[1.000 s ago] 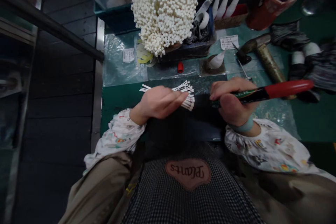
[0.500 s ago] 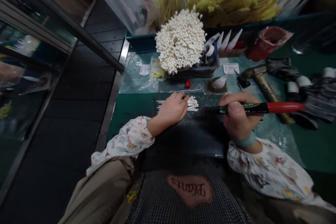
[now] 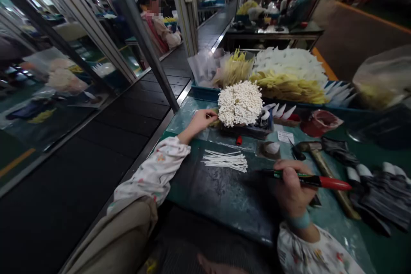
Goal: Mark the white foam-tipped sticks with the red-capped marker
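My right hand (image 3: 293, 188) grips a black marker pen (image 3: 308, 179) with a red end, its tip pointing left over the dark mat (image 3: 221, 197). Thin white sticks (image 3: 224, 160) with small knobbed ends lie in a loose pile on that mat. Farther back, my left hand (image 3: 204, 119) reaches to the left side of a dense bunch of white-knobbed sticks (image 3: 240, 102). Its thumb and fingertips are pinched together; what they hold, if anything, is too small to make out. A red cap (image 3: 239, 140) lies in front of the bunch.
Behind the bunch, a long bin (image 3: 205, 93) holds yellow and white strips. To the right are a red container (image 3: 321, 123), a hammer (image 3: 321, 167) and dark gloves (image 3: 382, 192). A metal post (image 3: 150, 51) stands at left. Another person (image 3: 157, 30) sits beyond it.
My left hand has moved from the loose sticks on the mat to the side of the bunch. The view has tilted up. The marker stays in my right hand.
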A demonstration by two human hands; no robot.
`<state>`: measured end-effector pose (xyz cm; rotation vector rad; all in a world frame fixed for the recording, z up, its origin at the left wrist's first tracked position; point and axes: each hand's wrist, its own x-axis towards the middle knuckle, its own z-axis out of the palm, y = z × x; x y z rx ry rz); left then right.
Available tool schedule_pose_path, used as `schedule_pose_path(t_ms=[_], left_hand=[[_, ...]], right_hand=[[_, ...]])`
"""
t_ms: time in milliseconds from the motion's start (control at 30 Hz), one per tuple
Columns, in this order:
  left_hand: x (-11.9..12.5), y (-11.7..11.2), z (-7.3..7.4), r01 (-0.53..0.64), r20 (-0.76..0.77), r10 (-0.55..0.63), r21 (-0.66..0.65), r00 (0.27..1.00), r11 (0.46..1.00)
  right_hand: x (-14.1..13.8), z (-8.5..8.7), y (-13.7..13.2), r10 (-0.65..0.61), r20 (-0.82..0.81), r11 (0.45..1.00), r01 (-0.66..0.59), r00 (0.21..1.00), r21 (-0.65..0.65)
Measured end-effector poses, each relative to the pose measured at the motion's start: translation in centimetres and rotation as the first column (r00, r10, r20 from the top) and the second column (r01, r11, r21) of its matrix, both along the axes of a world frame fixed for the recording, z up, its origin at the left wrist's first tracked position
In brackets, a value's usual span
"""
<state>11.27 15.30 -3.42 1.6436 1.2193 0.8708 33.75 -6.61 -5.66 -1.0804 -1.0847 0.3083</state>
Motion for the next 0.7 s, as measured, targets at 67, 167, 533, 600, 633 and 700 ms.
schedule_pose_path(t_ms=[67, 167, 533, 600, 633, 700], left_hand=[[0.4, 2.9, 0.2, -0.053, 0.126, 0.057, -0.040, 0.990, 0.998], [2.1, 5.3, 0.3, -0.027, 0.304, 0.063, -0.121, 0.950, 0.992], [6.4, 7.0, -1.5, -0.139, 0.627, 0.287, -0.275, 0.724, 0.951], [6.6, 7.0, -1.5, -0.198, 0.662, 0.349, -0.294, 0.663, 0.935], [6.5, 7.1, -1.3, -0.216, 0.677, 0.371, -0.306, 0.636, 0.927], [6.3, 7.3, -0.8, -0.227, 0.703, 0.398, -0.328, 0.590, 0.917]], right_hand=[[0.0, 0.0, 0.1, 0.004, 0.024, 1.000, -0.004, 1.000, -0.002], [-0.2, 0.0, 0.1, 0.013, 0.056, 1.000, -0.013, 0.998, 0.009], [-0.7, -0.4, 0.6, -0.005, 0.082, 1.000, 0.007, 0.997, -0.022], [-0.7, -0.4, 0.6, -0.016, 0.070, 0.998, 0.020, 0.997, -0.056], [-0.7, -0.3, 0.6, -0.017, 0.068, 0.998, 0.021, 0.998, -0.066], [-0.8, -0.2, 0.6, -0.010, 0.073, 0.998, 0.015, 0.997, -0.068]])
